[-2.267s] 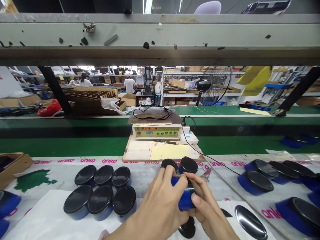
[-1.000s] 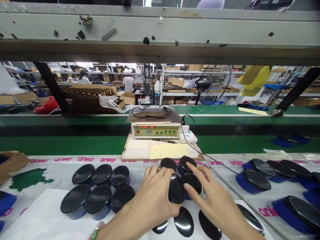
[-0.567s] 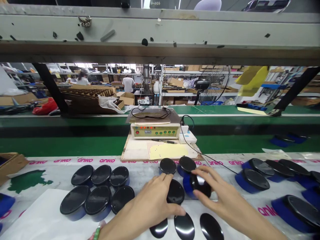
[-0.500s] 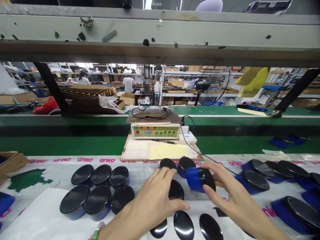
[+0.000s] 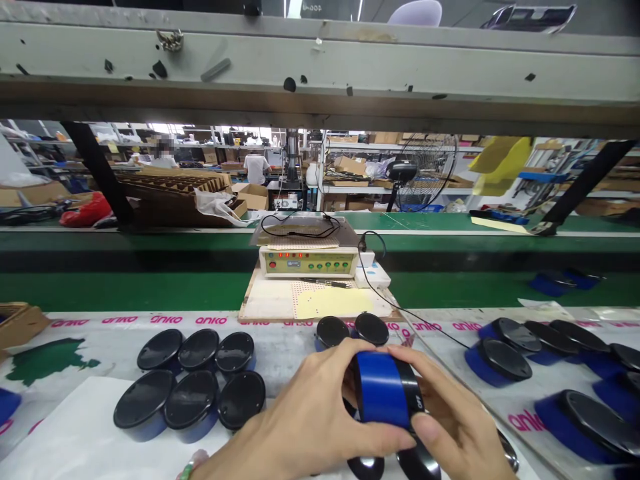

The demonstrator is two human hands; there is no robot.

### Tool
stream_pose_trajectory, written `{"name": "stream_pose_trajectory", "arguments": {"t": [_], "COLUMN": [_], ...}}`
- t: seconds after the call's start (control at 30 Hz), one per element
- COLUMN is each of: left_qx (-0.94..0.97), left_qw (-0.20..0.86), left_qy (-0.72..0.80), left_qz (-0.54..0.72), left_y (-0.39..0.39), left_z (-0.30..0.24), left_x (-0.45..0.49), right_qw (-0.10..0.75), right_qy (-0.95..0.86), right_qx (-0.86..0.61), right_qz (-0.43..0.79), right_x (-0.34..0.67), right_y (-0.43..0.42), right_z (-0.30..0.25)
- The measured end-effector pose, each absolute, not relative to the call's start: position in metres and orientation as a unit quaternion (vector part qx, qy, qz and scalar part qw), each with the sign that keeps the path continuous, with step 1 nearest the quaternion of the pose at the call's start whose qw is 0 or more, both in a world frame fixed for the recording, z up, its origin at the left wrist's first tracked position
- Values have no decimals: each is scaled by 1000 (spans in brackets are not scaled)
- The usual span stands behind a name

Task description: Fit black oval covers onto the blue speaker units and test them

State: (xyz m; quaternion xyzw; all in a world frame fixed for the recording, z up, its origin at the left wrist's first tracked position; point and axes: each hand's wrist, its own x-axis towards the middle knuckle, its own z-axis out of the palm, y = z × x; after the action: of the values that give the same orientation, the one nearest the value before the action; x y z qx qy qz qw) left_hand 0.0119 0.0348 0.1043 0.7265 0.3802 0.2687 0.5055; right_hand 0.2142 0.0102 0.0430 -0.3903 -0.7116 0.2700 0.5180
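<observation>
Both my hands grip one blue round unit with a black end, held on its side above the table. My left hand wraps it from the left with the thumb under it. My right hand cups the black end from the right. Just beyond stand two more black-topped units. Loose glossy black oval lids lie on the white sheet under my hands, partly hidden.
Several black-topped blue units sit grouped at left; more lie tipped at right. A tester box with red and green lights stands on a board ahead, its cable running right. A green conveyor lies behind. A cardboard box corner is at far left.
My right hand picked a blue unit up off the table and brought it toward me. My left hand left the unit it was touching and closed on the lifted one.
</observation>
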Motion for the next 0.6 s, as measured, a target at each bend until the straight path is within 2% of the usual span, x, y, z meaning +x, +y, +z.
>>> {"name": "stream_pose_trajectory", "arguments": {"t": [0.17,0.43,0.6], "left_qx": [724,747,748], "left_qw": [506,417,408], "left_qy": [388,400,425], "left_qz": [262,329,306], "left_y": [30,30,30], "left_z": [105,95,92], "left_x": [13,13,13], "right_qw": [517,496,484], "right_qy": [-691,-613,-610], "right_qx": [-437,-394,-398], "right_qz": [255,472,485], "right_x": [213,209,208], "right_y": [7,8,7], "right_z": [41,37,37]}}
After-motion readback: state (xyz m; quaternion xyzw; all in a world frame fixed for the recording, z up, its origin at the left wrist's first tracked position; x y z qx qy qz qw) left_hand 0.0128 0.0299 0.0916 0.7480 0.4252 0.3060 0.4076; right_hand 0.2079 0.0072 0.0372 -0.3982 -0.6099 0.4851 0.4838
